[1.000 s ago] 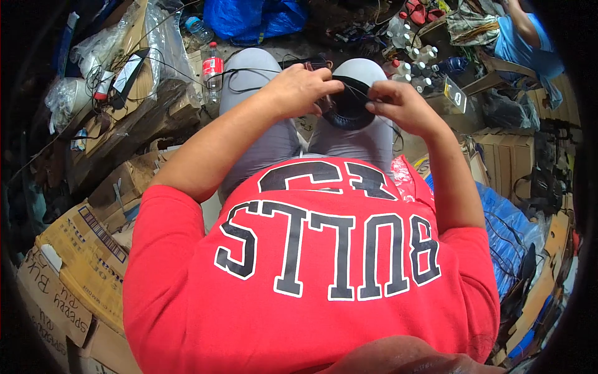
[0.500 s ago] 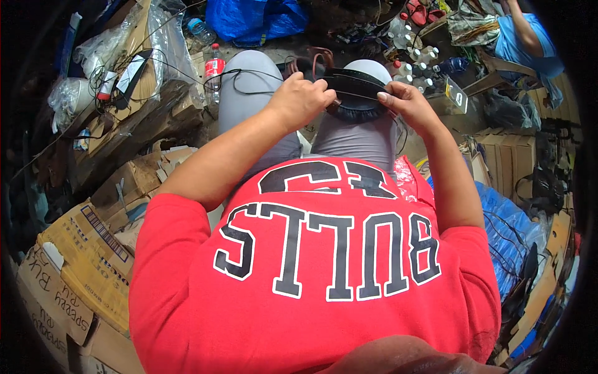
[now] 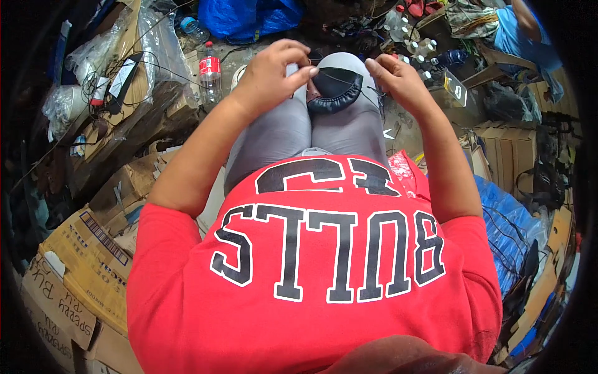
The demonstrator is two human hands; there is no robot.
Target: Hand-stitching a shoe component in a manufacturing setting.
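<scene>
A black leather shoe piece (image 3: 339,103) with a gathered, puckered edge rests on my right thigh, close to the knee; it looks like a shoe upper. A thin dark thread (image 3: 339,80) crosses it. My left hand (image 3: 274,71) is raised above my left knee, its thumb and forefinger closed at the thread's left end. Off the piece's right side, my right hand (image 3: 400,80) is held up with thumb and fingers pinched; what lies between them is too small to make out. A reddish-brown part (image 3: 313,92) shows at the left side of the black piece.
Plastic bottles (image 3: 423,47) stand at the far right, and a red-labelled bottle (image 3: 210,71) left of my knees. A wooden bench (image 3: 140,100) with plastic bags is on the left. Cardboard (image 3: 87,249) lies near left, blue plastic sheeting (image 3: 507,224) near right. A person's arm (image 3: 526,22) shows far right.
My hands have let go of the black shoe piece and moved apart and upward, the left one further left. The piece now lies on my thigh with the thread across it.
</scene>
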